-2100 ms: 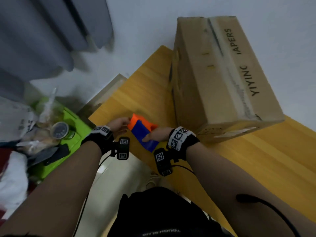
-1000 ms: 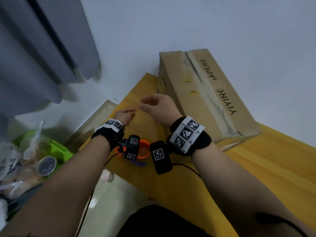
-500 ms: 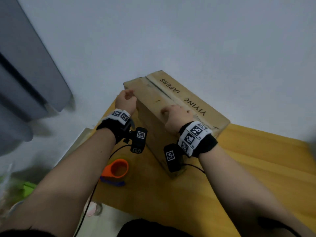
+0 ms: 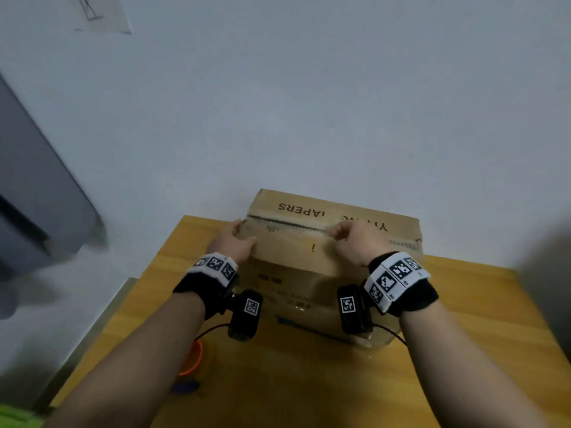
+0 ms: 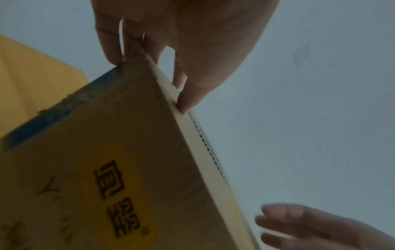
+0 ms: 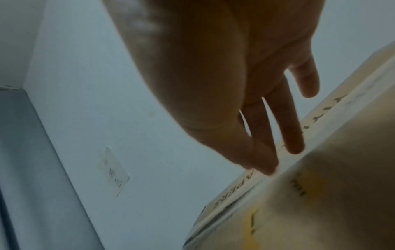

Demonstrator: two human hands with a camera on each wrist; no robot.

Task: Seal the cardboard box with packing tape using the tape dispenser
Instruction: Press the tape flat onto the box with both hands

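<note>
The cardboard box [image 4: 296, 251] lies crosswise on the wooden table [image 4: 469, 329], with its top seam running left to right. My left hand [image 4: 236, 239] grips the box's left top corner, fingers down its end and thumb on top; the left wrist view shows that hand [image 5: 171, 50] on the box [image 5: 107, 152]. My right hand [image 4: 349, 239] rests with straight fingers on the top by the seam, and the right wrist view shows its fingertips [image 6: 269, 167] touching the box [image 6: 320, 203]. The orange and blue tape dispenser [image 4: 193, 362] lies on the table, partly hidden under my left forearm.
A white wall stands right behind the box. A grey curtain [image 4: 37, 196] hangs at the left. The table's left edge [image 4: 160, 251] drops off to the floor. Bare tabletop lies to the right of the box.
Both hands let go of the tape dispenser, which stays on the table, and moved up onto the box. The box has turned to lie crosswise in front of me.
</note>
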